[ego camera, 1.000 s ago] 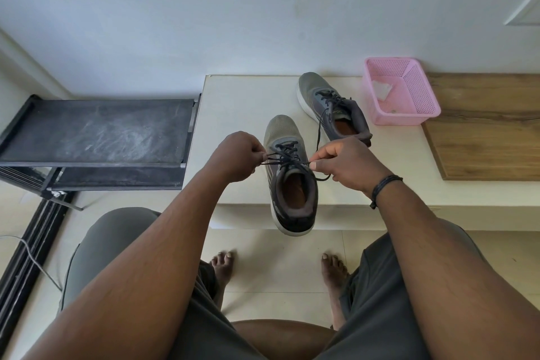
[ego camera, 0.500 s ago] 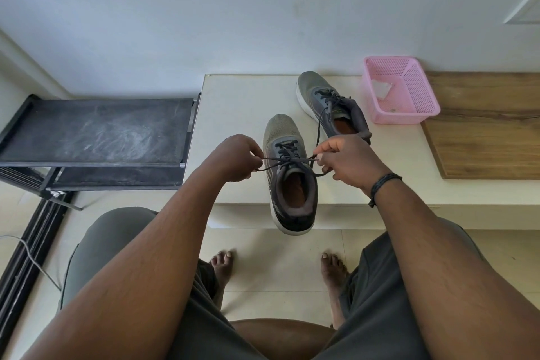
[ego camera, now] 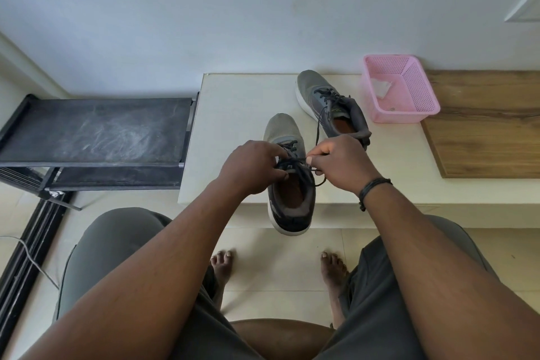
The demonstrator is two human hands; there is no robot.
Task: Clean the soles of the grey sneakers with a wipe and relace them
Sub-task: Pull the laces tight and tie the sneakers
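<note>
Left hand (ego camera: pixel 254 166) and right hand (ego camera: pixel 340 162) pinch the dark lace (ego camera: pixel 295 161) over the near grey mesh sneaker (ego camera: pixel 287 178); pull both ends evenly to snug the knot.

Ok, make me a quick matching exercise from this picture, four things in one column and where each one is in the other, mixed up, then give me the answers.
Things:
1. near sneaker
2. far sneaker
3. pink basket
4. black wristband

Places:
A. on the right wrist
B. between the two hands, heel over the table edge
C. by the wall, next to the wooden board
D. further back on the white table, laces loose

Pairs: 1-B, 2-D, 3-C, 4-A
</note>
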